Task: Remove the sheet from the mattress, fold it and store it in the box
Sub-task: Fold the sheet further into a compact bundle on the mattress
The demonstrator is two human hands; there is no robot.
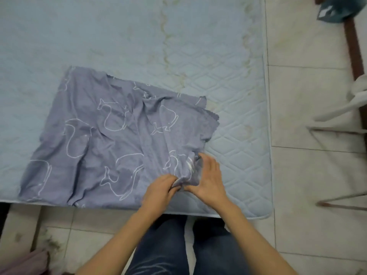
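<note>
The step in hand was judged to be folding: the one grey-lilac cotton sheet printed with white outline whales [103, 139] lay already off its fitting, doubled into a rough, creased rectangle on the bare pale-blue quilted mattress [228, 80], spreading up and to the left of both hands.

The left hand [158, 190] was closed, its fingers pinching a bunched corner of the sheet. The right hand [210, 179], just right of the left and touching the same bunch, stood partly open, fingers extended along the gathered edge; whether it gripped the cloth or merely steadied it could not be told.

The next move appeared to call for squaring that gathered corner, smoothing the creases above the hands, then carrying the corner across to halve the rectangle again.

Count: one sheet, one mattress, two hands. No box was in view, so the storage point could not be confirmed. A white tiled floor [309, 108] lay to the right of the right hand and below both forearms.
</note>
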